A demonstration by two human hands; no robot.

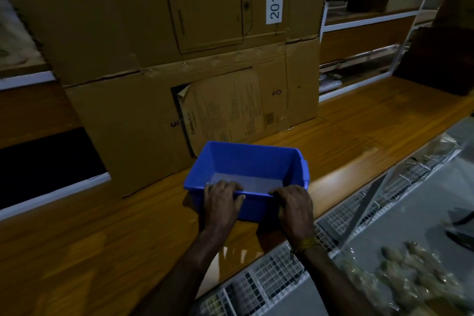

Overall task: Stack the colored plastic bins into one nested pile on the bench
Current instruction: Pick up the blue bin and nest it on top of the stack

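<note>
Gripping blue bin's (246, 169) near rim: left hand (222, 202), right hand (295, 205).

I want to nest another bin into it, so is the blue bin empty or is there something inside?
Empty. The blue bin sits upright on the bench, its pale floor bare; both hands grip its near rim.

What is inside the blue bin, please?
The blue bin looks empty: only its pale floor shows. The near inside wall, under the left hand and right hand, is hidden.
</note>
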